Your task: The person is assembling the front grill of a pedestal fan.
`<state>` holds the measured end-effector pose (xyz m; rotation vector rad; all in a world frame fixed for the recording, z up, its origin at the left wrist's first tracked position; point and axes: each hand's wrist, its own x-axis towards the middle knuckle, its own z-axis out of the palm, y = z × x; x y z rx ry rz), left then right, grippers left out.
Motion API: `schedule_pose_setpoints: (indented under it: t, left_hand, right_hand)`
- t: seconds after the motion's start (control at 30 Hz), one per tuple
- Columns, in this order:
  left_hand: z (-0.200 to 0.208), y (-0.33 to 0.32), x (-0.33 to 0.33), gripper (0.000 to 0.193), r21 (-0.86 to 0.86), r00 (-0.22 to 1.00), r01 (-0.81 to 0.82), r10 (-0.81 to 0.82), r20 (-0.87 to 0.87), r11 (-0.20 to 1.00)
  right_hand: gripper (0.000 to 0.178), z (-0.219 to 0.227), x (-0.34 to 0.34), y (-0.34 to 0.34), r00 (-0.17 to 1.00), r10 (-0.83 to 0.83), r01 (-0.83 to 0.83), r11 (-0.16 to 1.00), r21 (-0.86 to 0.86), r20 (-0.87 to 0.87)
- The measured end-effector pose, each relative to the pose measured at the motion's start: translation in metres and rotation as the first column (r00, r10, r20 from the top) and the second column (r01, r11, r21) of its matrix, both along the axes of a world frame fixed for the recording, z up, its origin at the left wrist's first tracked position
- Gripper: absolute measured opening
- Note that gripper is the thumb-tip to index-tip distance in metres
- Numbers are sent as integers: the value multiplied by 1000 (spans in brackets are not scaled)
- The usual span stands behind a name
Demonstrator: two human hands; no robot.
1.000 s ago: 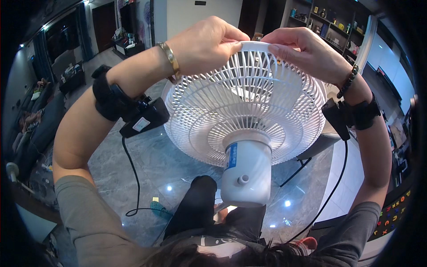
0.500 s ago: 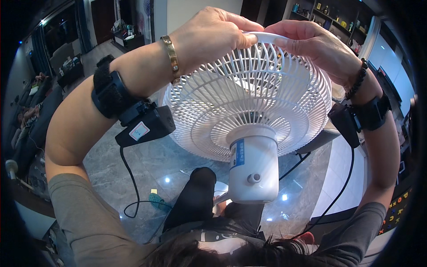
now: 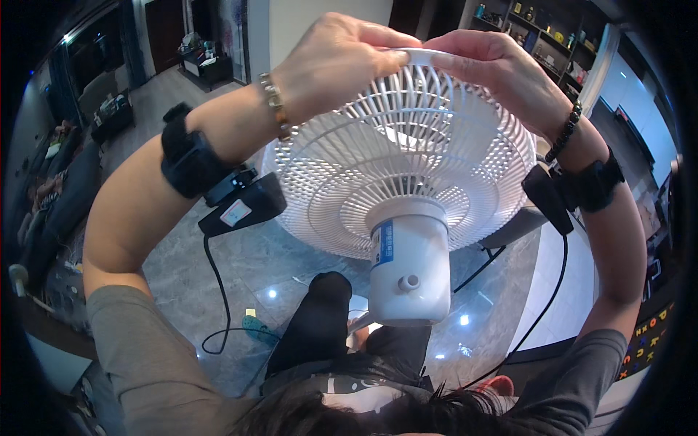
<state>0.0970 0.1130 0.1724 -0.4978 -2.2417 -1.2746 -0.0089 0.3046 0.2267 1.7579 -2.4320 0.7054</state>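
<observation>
A white electric fan (image 3: 408, 291) stands in front of me, its motor housing toward me with a blue label and a small round knob. Its round wire-like grille (image 3: 320, 196) surrounds pale blades, seen through the bars. At the top of the grille's rim, my left hand (image 3: 331, 62) pinches the edge between thumb and fingers. Close beside it, my right hand (image 3: 488, 59) grips the same rim, thumb on the near side. The fingertips of both hands behind the rim are partly hidden.
Black devices (image 3: 247, 203) with cables are strapped to both forearms. Below lies a grey tiled floor (image 3: 189, 269) with a teal slipper (image 3: 256, 328). A dark sofa (image 3: 69, 196) stands at left, a low dark table (image 3: 207, 69) further off, and shelves (image 3: 542, 36) at the back right.
The fan's head has shifted slightly left and up. Both hands moved a little left with it, still on the rim.
</observation>
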Motion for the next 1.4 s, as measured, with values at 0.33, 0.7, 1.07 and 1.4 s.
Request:
schedule_pose_setpoints:
  t: [0.33,0.7,1.07,1.4]
  left_hand:
    - [-8,-18,6,27,173,994,52,-67,81,984]
    - [17,-11,-20,47,-169,982,168,-150,117,971]
    - [37,25,-42,39,-280,981,148,-104,165,949]
    - [33,28,-46,32,-252,993,85,-61,101,964]
  right_hand:
    - [45,-45,-38,84,837,107,23,973,-230,536]
    - [34,-52,-29,77,751,174,103,922,-374,637]
    - [36,-54,-26,73,831,99,161,899,-408,547]
    - [37,-62,-33,69,871,92,182,852,-491,483]
